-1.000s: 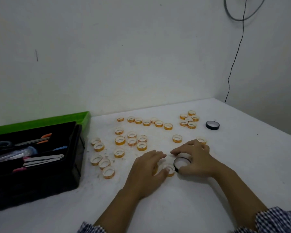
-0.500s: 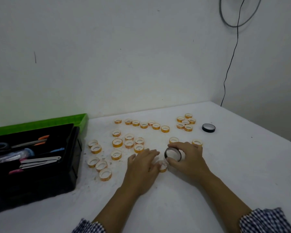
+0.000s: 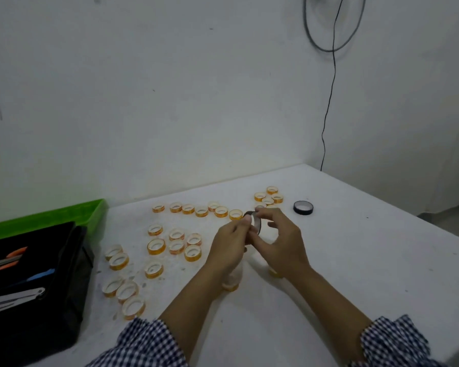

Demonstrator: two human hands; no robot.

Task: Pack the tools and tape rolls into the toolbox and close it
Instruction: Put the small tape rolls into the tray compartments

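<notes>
Two bare hands meet over the white table (image 3: 368, 274), approx. mid-view, sharing one black ring-shaped tape roll (image 3: 257, 224) that is held on edge, clear of the tabletop. The right hand (image 3: 278, 242) has its fingers curled over the roll's top and its thumb beneath, a firm grip. The left hand (image 3: 231, 242) has curled fingers with the tips at the roll's near rim. It seems to pinch there, though blur hides the exact contact.

At 2 o'clock from the hands, well apart, a second black tape roll (image 3: 303, 207) lies flat. Many small orange-and-white tape rolls (image 3: 156, 246) lie scattered from 8 to 12 o'clock of the hands, with a tight cluster at 1 o'clock. Two more are partly hidden under the wrists at 6 o'clock.

The open black plastic toolbox (image 3: 64, 300) sits at 9 o'clock, at the table's left edge, with its green lid (image 3: 51, 218) standing behind it. Inside are a silver metal tool (image 3: 13, 298) and an orange-handled tool (image 3: 11, 256); other contents are too dark to ID.
</notes>
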